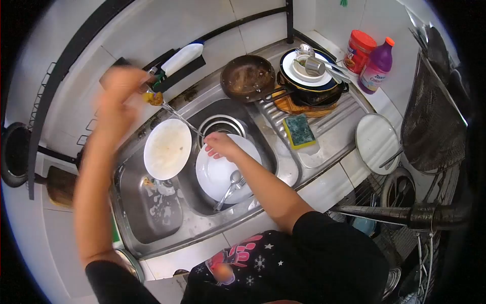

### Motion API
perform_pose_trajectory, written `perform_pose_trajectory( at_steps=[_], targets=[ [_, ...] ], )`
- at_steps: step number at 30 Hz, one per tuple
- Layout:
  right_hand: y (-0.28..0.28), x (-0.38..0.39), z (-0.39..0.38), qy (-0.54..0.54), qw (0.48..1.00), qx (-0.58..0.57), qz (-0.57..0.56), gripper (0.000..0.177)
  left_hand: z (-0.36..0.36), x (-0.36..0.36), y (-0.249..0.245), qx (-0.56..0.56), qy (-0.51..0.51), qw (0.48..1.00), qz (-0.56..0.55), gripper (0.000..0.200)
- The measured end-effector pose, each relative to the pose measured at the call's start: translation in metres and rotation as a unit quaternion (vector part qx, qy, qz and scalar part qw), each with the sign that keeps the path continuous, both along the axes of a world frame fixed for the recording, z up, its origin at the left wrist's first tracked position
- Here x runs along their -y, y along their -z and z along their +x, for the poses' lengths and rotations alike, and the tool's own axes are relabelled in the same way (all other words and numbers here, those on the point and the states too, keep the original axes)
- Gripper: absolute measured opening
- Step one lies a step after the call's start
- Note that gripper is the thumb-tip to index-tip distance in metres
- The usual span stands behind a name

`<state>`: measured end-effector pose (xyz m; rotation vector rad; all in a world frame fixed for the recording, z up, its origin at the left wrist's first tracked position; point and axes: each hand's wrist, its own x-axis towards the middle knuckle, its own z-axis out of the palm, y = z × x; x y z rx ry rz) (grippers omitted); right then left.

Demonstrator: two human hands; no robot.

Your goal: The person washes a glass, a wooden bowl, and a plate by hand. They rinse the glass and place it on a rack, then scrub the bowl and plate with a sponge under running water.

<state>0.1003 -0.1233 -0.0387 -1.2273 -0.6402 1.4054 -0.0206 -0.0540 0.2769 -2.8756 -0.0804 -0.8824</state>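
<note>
- Water point(180, 119) first: a thin stream slants down from the tap point(153, 96) toward the middle of the steel sink point(157, 223), where the dishes wait.
- My left hand point(118, 96) is up at that tap, right beside it. It's a smear of blur, so I can't tell whether the fingers are spread or wrapped round anything.
- My right hand point(220, 145) is low in the basin, fingers bunched and curled over the far rim of the white plate point(217, 175). That looks like a grip to steady it near the stream.
- That plate lies almost flat, glossy and round, with spoons point(232, 185) resting across it, their metal bowls catching the light.
- Just beside it, the greasy plate point(167, 149) leans on the basin's edge, tilted up, its white face smeared and streaky.
- The basin floor to the left shows foam and scraps on dull, brushed steel.
- A sponge point(299, 131), green scourer on yellow foam, sits on the ribbed drainboard point(336, 134), within easy reach of my right arm.
- The frying pan point(247, 77), dark and crusted brown, is parked behind the sink, well clear of the water.
</note>
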Motion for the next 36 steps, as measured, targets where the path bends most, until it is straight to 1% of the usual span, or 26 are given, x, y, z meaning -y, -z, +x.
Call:
perform_pose_trajectory(
  at_steps=[1,2,3,5,6,7,9,10,12,13,14,17,20,22,23,25,26,27,29,30,31,32,33,34,35,36],
  targets=[
    [-0.002,0.0,0.0,0.003,1.0,0.006,-0.006,0.025,0.022,0.018,0.044,-0.044,-0.035,0.992,-0.111,0.033],
    [-0.002,-0.002,-0.001,0.002,1.0,0.007,-0.005,0.026,0.038,0.009,0.089,-0.113,-0.019,0.98,-0.16,0.032],
    [-0.002,-0.002,-0.003,0.0,0.999,0.033,-0.001,0.024,0.056,0.009,0.125,-0.12,-0.011,0.987,-0.107,0.034],
    [-0.001,-0.004,-0.006,0.0,0.997,0.083,0.006,0.022,0.097,-0.008,0.185,-0.1,0.051,0.99,-0.085,0.033],
    [0.001,-0.005,-0.005,-0.024,0.994,0.111,0.003,0.029,0.115,-0.007,0.198,-0.091,0.044,0.993,-0.06,0.04],
    [0.012,-0.01,-0.007,-0.014,0.976,0.213,0.034,0.032,0.133,-0.004,0.21,-0.081,0.037,0.995,-0.035,0.049],
    [0.043,-0.024,-0.011,0.004,0.908,0.409,0.093,0.04,0.164,-0.008,0.244,-0.052,0.003,0.998,-0.023,0.042],
    [0.006,-0.003,-0.005,-0.021,0.937,0.34,0.078,0.048,0.174,-0.006,0.25,-0.038,-0.014,0.999,-0.017,0.039],
    [0.053,-0.023,-0.006,0.004,0.912,0.376,0.163,0.048,0.184,-0.004,0.251,-0.183,-0.096,0.975,-0.085,0.039],
    [0.054,-0.027,-0.007,0.013,0.896,0.392,0.208,0.048,0.185,-0.004,0.249,-0.253,-0.14,0.95,-0.117,0.039],
    [0.057,-0.025,-0.003,-0.019,0.897,0.409,0.168,0.047,0.181,-0.003,0.251,-0.225,-0.12,0.956,-0.143,0.038],
    [0.032,-0.012,0.003,-0.071,0.882,0.449,0.124,0.045,0.154,-0.003,0.254,-0.118,-0.087,0.96,-0.24,0.036],
    [0.053,-0.028,-0.002,-0.025,0.886,0.444,0.129,0.03,0.12,0.006,0.253,0.025,-0.095,0.931,-0.351,0.038],
    [0.013,-0.007,0.002,-0.028,0.948,0.318,-0.015,0.026,0.099,-0.001,0.263,0.141,-0.089,0.848,-0.503,0.035],
    [-0.002,0.002,0.007,-0.028,0.963,0.252,-0.09,0.026,0.089,-0.004,0.267,0.198,-0.081,0.793,-0.571,0.034],
    [0.011,0.003,0.015,-0.041,0.971,0.21,-0.105,0.023,0.07,-0.002,0.251,0.31,0.02,0.649,-0.695,0.029],
    [0.014,0.004,0.02,-0.066,0.974,0.181,-0.123,0.029,0.061,-0.002,0.245,0.358,0.022,0.562,-0.746,0.026],
    [0.015,0.007,0.019,-0.016,0.984,0.11,-0.137,0.032,0.053,-0.006,0.245,0.397,-0.042,0.566,-0.721,0.029],
    [0.018,0.004,0.02,0.084,0.984,-0.027,-0.155,0.037,0.041,-0.021,0.248,0.472,-0.115,0.433,-0.759,0.034],
    [0.037,-0.005,0.028,0.098,0.979,-0.123,-0.127,0.049,0.035,-0.023,0.242,0.474,-0.125,0.379,-0.785,0.038],
    [0.035,-0.01,0.034,0.108,0.973,-0.184,-0.092,0.052,0.027,-0.023,0.238,0.473,-0.134,0.325,-0.808,0.042],
    [0.034,-0.015,0.039,0.118,0.96,-0.246,-0.058,0.056,0.017,-0.034,0.252,0.448,-0.116,0.293,-0.837,0.045],
    [0.031,-0.02,0.041,0.128,0.942,-0.31,-0.025,0.06,0.007,-0.044,0.266,0.418,-0.088,0.281,-0.859,0.047],
    [0.014,-0.022,0.037,0.138,0.942,-0.304,0.04,0.066,-0.003,-0.051,0.277,0.386,-0.061,0.269,-0.88,0.048],
    [0.009,-0.027,0.035,0.153,0.937,-0.311,0.042,0.066,-0.009,-0.058,0.287,0.352,-0.033,0.256,-0.9,0.049],
    [0.005,-0.034,0.035,0.169,0.932,-0.317,0.045,0.065,-0.011,-0.057,0.283,0.349,-0.022,0.291,-0.891,0.051]
  ],
)
